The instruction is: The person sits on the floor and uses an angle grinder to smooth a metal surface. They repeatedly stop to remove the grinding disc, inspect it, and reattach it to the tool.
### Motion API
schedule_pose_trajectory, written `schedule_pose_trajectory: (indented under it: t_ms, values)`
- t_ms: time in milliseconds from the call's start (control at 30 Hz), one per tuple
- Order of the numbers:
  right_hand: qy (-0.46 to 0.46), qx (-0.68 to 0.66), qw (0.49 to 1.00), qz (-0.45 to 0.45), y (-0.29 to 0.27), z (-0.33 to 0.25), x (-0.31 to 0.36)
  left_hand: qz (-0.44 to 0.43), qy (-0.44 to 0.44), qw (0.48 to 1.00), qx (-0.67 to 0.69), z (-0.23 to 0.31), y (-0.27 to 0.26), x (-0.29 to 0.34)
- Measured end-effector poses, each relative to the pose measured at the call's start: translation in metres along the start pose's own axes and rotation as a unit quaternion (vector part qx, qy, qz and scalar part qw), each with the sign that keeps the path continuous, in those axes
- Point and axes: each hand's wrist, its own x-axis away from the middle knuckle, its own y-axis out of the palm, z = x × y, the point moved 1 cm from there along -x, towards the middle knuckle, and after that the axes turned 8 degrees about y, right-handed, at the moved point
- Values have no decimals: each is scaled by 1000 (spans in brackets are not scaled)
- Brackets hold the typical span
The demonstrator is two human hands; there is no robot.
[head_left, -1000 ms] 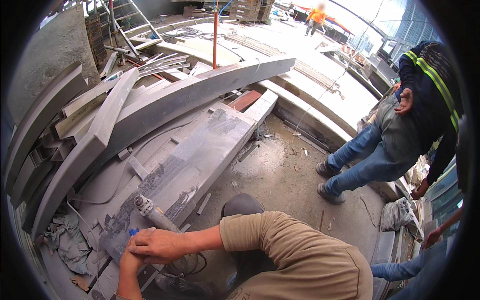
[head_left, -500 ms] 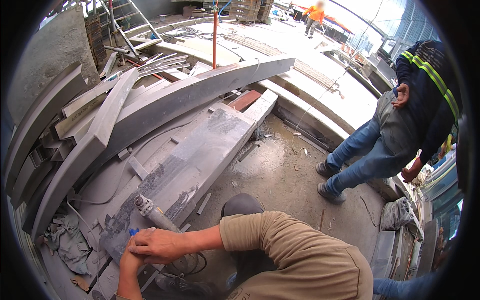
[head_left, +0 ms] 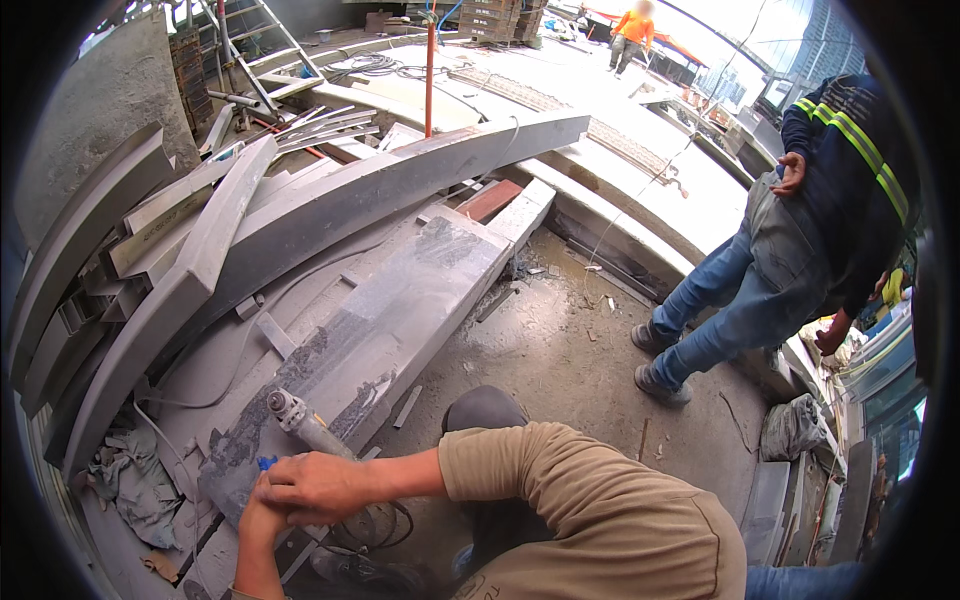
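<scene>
My two hands are together above the near end of a grey, dust-covered slab (head_left: 390,300). My right hand (head_left: 312,486) lies across my left hand (head_left: 262,518), its fingers curled closed. A small blue piece (head_left: 267,463) pokes out at the top of the hands; the rest of it is hidden, so its kind cannot be told. The left fingers are mostly covered by the right hand. Just beyond my hands, a power tool like an angle grinder (head_left: 305,420) rests on the slab with its round metal head up; no disc shows on it.
Long curved grey beams (head_left: 400,170) and channel pieces (head_left: 120,290) are piled at left. A crumpled cloth (head_left: 140,490) lies near them. On the right stands a co-worker (head_left: 790,240) in jeans; a person in orange (head_left: 632,35) is far off. A ladder (head_left: 270,50) leans at the back.
My hands and the tool stay nearly in place. The co-worker at right has leaned and shifted slightly, and the far person in orange has moved a little to the right.
</scene>
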Motion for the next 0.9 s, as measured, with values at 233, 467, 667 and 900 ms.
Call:
schedule_pose_trajectory:
  t_ms: [233,467,667,900]
  values:
    - [16,81,990,114,-19,8,-7,107,-34,991,69,40,-29,-12]
    - [137,-108,962,209,-32,18,-15,311,-39,926,211,69,-52,-30]
    - [170,-148,953,204,-37,10,-14,327,7,853,406,75,-54,-33]
    - [204,-170,946,187,-43,14,-14,348,-3,803,483,74,-59,-37]
